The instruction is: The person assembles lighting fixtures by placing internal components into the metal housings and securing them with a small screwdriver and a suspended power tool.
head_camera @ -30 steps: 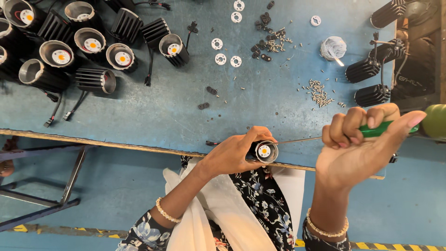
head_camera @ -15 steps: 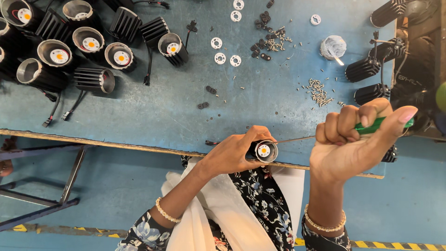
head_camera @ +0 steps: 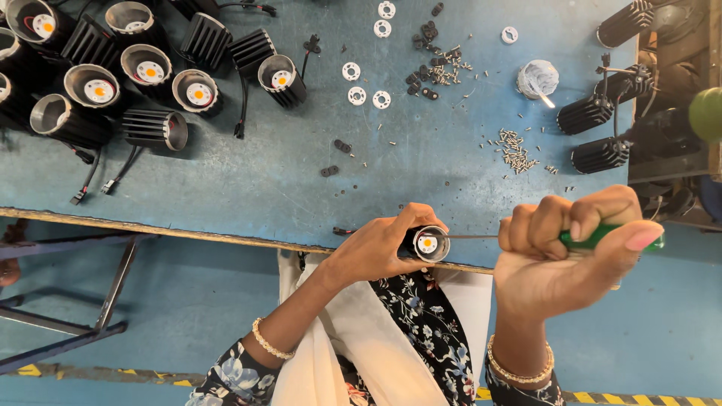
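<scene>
My left hand (head_camera: 380, 244) grips a small black cylindrical lamp housing (head_camera: 426, 243) at the near edge of the blue table (head_camera: 286, 180); its open end with a yellow LED chip faces me. My right hand (head_camera: 565, 252) is closed around a green-handled screwdriver (head_camera: 602, 236). The screwdriver's thin metal shaft runs left, and its tip sits inside the housing's open end.
Several finished black finned lamp housings (head_camera: 143, 75) with cables are grouped at the far left. White rings (head_camera: 365, 94), black clips (head_camera: 421, 75) and a pile of small screws (head_camera: 515, 149) lie mid-table. A small white cup (head_camera: 538, 77) and more black housings (head_camera: 594, 135) stand at the right.
My right hand has turned on the screwdriver handle and shifted slightly left and down. The left hand keeps the housing in the same place.
</scene>
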